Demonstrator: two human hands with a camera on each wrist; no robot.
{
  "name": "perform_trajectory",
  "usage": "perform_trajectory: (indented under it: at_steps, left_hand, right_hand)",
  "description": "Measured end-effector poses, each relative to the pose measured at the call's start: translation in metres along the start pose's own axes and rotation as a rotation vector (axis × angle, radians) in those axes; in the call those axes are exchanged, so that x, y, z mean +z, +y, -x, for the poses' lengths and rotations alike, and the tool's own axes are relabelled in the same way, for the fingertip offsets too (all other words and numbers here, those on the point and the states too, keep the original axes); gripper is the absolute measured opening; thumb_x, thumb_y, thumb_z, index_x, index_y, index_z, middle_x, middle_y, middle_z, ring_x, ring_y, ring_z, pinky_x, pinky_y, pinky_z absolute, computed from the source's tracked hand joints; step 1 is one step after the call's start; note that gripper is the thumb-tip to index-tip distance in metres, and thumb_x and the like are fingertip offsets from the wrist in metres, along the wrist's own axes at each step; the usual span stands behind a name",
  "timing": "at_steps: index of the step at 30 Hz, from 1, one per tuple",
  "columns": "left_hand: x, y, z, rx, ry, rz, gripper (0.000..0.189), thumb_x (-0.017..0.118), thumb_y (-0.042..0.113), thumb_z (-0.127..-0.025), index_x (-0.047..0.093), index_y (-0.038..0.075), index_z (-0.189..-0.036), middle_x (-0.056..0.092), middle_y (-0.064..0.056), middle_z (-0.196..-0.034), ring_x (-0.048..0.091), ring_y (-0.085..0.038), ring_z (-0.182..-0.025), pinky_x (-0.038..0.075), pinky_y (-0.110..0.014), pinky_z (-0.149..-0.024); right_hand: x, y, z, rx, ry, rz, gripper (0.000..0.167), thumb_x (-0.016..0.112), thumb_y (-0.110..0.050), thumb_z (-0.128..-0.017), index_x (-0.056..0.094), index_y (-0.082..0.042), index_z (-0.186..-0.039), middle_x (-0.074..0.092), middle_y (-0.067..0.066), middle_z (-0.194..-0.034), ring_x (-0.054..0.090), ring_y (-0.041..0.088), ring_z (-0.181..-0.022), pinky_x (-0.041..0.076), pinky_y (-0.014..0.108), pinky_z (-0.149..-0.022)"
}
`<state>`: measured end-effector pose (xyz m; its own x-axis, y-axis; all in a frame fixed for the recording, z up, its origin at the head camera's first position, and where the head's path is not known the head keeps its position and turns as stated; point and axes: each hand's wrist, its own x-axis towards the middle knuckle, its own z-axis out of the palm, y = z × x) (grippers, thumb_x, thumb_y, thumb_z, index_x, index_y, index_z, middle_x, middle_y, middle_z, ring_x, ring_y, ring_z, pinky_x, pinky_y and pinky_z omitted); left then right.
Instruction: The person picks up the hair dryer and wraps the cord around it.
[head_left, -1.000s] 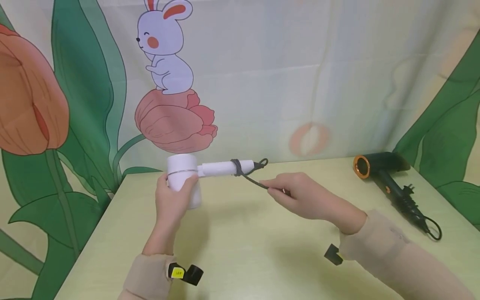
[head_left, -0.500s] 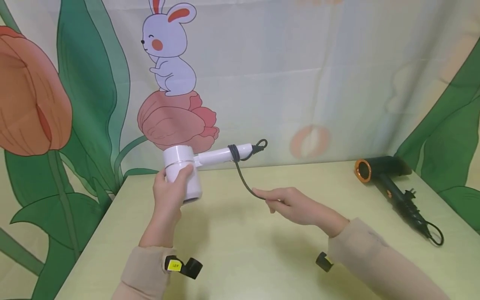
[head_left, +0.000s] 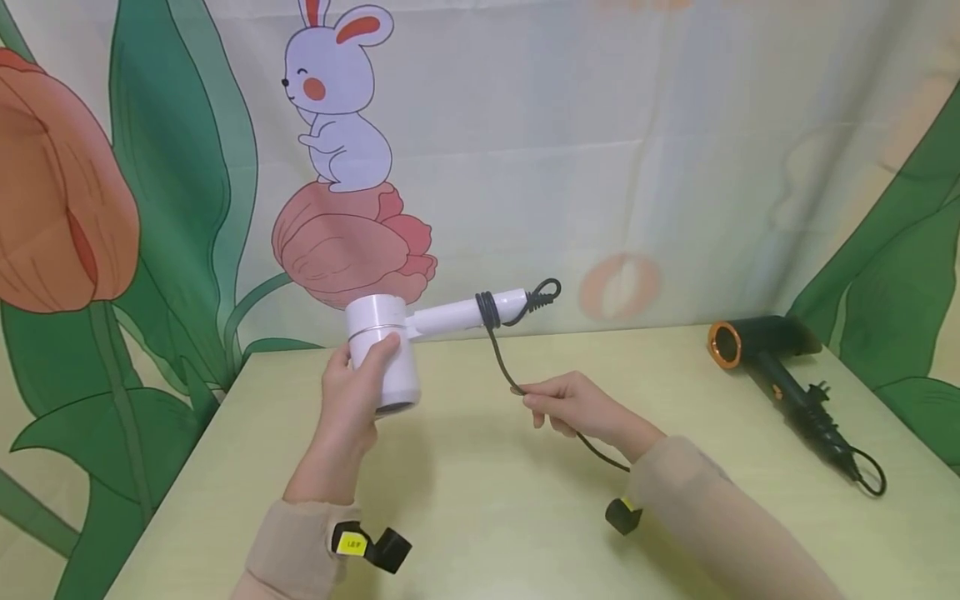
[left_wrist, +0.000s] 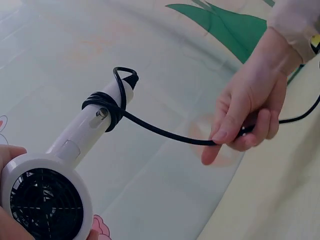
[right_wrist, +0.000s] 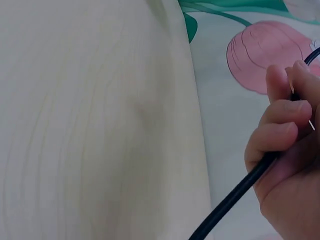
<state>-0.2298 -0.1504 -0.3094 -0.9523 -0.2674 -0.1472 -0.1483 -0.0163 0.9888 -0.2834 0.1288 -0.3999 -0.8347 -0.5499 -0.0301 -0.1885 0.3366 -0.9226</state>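
Note:
My left hand (head_left: 351,392) grips the body of a white hair dryer (head_left: 386,367), its thumb across the near side. The dryer is held up over the table, handle pointing right. Several turns of black cord (head_left: 487,310) wrap the handle, and a small cord loop sticks out past its end. From the wraps the cord (left_wrist: 170,135) runs to my right hand (head_left: 577,404), which pinches it between thumb and fingers. Behind that hand the cord trails toward the sleeve. In the left wrist view the dryer's round dark grille (left_wrist: 46,205) faces the camera.
A black hair dryer (head_left: 798,392) with an orange-ringed nozzle lies at the table's right side, its cord bundled along the handle. The pale table (head_left: 480,517) ends at a printed curtain (head_left: 510,167) with a rabbit and tulips.
My right hand has moved left and lower, and more cord now trails behind it. The white hair dryer's handle has tilted up, and the dryer has shifted slightly right.

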Motion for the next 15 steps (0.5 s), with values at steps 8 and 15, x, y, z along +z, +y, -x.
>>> perform_trajectory:
  at_steps: [8, 15]
  left_hand:
    - [-0.003, 0.003, 0.004, -0.039, -0.055, 0.057, 0.072, 0.059, 0.048, -0.088, 0.029, 0.011, -0.142, 0.044, -0.011, -0.128, 0.049, -0.025, -0.108, 0.048, -0.035, -0.083]
    - [-0.011, 0.004, 0.006, -0.048, -0.111, 0.065, 0.068, 0.057, 0.047, -0.089, 0.030, 0.013, -0.142, 0.045, -0.008, -0.126, 0.048, -0.023, -0.109, 0.047, -0.034, -0.083]
  right_hand:
    - [-0.008, 0.018, -0.004, 0.040, -0.027, -0.033, 0.038, 0.059, -0.032, -0.093, 0.067, 0.001, -0.077, 0.062, 0.014, -0.125, 0.035, 0.017, -0.043, 0.043, 0.026, -0.072]
    - [-0.022, 0.030, 0.002, 0.105, 0.008, -0.012, 0.040, 0.059, -0.032, -0.093, 0.068, 0.007, -0.094, 0.065, 0.016, -0.090, 0.030, 0.010, -0.041, 0.027, 0.020, -0.042]
